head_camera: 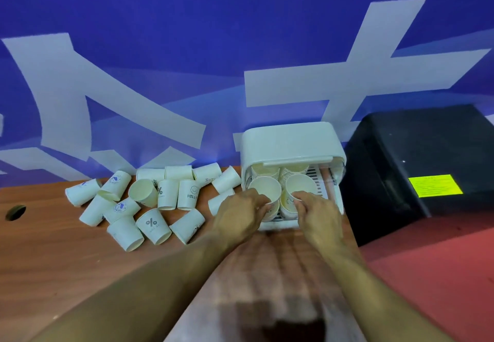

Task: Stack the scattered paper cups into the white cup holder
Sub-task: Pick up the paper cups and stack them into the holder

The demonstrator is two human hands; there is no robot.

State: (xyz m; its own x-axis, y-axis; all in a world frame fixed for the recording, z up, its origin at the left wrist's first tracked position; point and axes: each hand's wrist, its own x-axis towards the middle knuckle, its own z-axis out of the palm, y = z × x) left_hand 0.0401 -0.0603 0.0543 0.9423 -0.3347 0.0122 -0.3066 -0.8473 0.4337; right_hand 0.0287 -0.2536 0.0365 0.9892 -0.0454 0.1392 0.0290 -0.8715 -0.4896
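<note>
The white cup holder (291, 141) stands at the back of the wooden table, its front open, with stacks of paper cups inside. My left hand (238, 216) pinches the rim of the top cup of the front left stack (264, 188). My right hand (318, 216) pinches the rim of the top cup of the front right stack (299, 185). Several loose white paper cups (152, 224) lie scattered on the table to the left of the holder, most on their sides, some printed with logos.
A black box (417, 165) with a yellow label stands right of the holder. A blue wall with white shapes runs behind the table. A round hole (15, 212) is in the wooden table (66, 275) at far left. Red floor lies at the lower right.
</note>
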